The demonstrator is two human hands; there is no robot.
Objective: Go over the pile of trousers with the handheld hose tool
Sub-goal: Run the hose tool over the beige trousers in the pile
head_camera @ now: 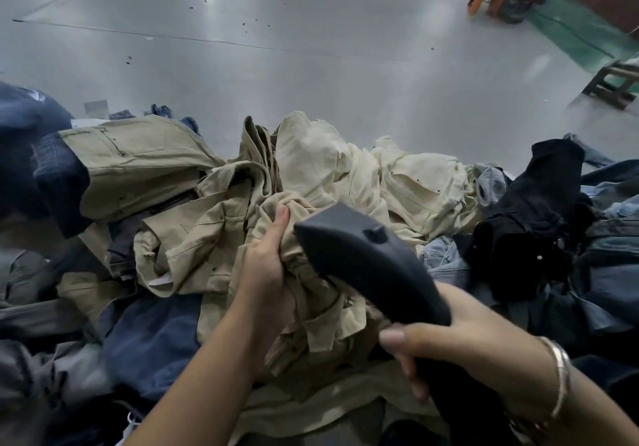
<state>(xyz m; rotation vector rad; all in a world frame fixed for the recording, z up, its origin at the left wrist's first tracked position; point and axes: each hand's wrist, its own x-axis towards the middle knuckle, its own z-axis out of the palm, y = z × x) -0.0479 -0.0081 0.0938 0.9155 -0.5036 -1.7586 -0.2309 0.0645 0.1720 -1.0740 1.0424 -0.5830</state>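
From the head view, the pile of trousers point(242, 238) lay heaped on the grey floor point(276, 48). The left hand point(266, 265) gripped a bunched khaki pair point(304, 290) at the pile's middle, fingers curled into the cloth. The right hand point(460, 348) was wrapped round the dark hose tool point(363, 259), its head just beside that pair. Nothing showed which garments were finished; I judged most remained.

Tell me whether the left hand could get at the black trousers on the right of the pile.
Probably not: the left hand grips bunched khaki trousers, and the dark handheld tool crosses between it and the black trousers.
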